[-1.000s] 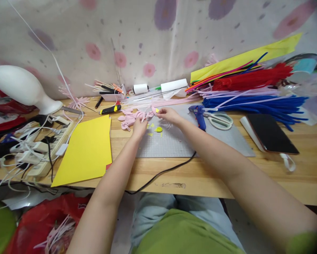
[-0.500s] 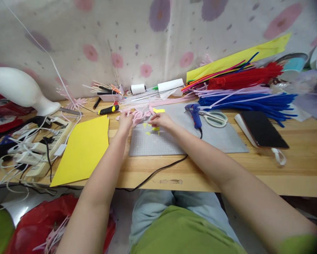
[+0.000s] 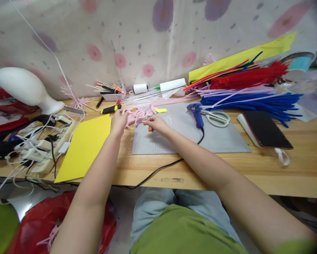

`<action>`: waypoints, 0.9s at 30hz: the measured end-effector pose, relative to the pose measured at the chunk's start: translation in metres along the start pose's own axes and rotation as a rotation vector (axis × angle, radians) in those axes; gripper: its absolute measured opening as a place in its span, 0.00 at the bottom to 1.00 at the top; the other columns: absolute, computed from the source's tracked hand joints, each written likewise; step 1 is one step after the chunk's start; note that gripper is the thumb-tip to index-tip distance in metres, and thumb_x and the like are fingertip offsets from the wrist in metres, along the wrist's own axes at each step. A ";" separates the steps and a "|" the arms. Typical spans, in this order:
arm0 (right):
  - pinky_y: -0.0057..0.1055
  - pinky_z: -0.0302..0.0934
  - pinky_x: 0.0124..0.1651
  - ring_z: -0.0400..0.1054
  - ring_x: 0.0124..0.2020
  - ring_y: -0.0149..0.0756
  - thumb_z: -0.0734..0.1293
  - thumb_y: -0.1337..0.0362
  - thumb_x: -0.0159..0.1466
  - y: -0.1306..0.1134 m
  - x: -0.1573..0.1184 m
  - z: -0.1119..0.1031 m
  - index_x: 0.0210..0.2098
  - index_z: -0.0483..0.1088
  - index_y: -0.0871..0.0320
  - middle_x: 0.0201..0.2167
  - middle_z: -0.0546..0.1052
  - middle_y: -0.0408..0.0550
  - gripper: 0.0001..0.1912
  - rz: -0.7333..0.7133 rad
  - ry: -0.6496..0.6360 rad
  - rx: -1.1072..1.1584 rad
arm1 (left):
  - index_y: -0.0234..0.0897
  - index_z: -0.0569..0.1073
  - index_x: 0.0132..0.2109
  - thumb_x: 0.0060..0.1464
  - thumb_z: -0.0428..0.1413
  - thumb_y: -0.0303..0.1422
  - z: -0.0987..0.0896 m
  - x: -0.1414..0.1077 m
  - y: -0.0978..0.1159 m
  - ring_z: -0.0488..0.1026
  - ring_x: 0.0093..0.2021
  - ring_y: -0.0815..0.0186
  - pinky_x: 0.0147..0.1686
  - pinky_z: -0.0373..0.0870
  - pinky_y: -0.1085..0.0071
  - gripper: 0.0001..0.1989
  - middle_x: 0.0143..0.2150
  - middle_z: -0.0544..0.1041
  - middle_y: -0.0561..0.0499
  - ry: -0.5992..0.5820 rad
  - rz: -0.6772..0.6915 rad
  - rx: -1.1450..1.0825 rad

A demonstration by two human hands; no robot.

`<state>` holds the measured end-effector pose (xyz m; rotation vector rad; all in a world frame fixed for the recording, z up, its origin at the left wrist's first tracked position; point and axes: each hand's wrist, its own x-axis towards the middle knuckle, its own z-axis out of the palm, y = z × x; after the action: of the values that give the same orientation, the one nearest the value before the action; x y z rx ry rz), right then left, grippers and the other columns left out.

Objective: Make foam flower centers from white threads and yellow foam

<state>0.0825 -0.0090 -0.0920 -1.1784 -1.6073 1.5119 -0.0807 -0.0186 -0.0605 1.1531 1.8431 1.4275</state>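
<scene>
My left hand (image 3: 119,123) is closed in a pinch at the left end of a heap of pink fuzzy pieces (image 3: 136,117). Something small and pale shows at its fingertips, too small to name. Just right of the heap, my right hand (image 3: 156,125) has its fingers drawn together over the grey cutting mat (image 3: 163,143), with yellow scraps (image 3: 149,132) showing under them. A yellow strip (image 3: 160,110) lies behind the right hand. Beside that hand is a tangle of white thread (image 3: 168,121).
A blue glue gun (image 3: 197,114) and scissors (image 3: 218,119) lie on the mat's right side. Yellow sheets (image 3: 85,148) and a power strip (image 3: 54,144) are on the left. Blue pipe cleaners (image 3: 253,103) and a black phone-like slab (image 3: 268,129) are at right. A cutter (image 3: 110,109) lies behind my left hand.
Several yellow scraps that lay spread on the mat by my right hand are no longer seen there; yellow shows under its fingers. Both hands stay near the pink heap. The view has shifted slightly.
</scene>
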 end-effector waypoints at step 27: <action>0.25 0.50 0.24 0.60 0.20 0.27 0.65 0.45 0.51 0.027 -0.087 -0.192 0.21 0.66 0.58 0.17 0.70 0.43 0.21 0.152 -0.179 -0.629 | 0.40 0.75 0.45 0.46 0.49 0.24 0.056 -0.040 -0.037 0.66 0.51 0.57 0.52 0.59 0.61 0.19 0.49 0.72 0.45 -0.165 0.526 0.702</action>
<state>0.2948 -0.0094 -0.0796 -1.5539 -2.2581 1.2577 -0.0263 -0.0287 -0.1160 2.1521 2.0705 0.8684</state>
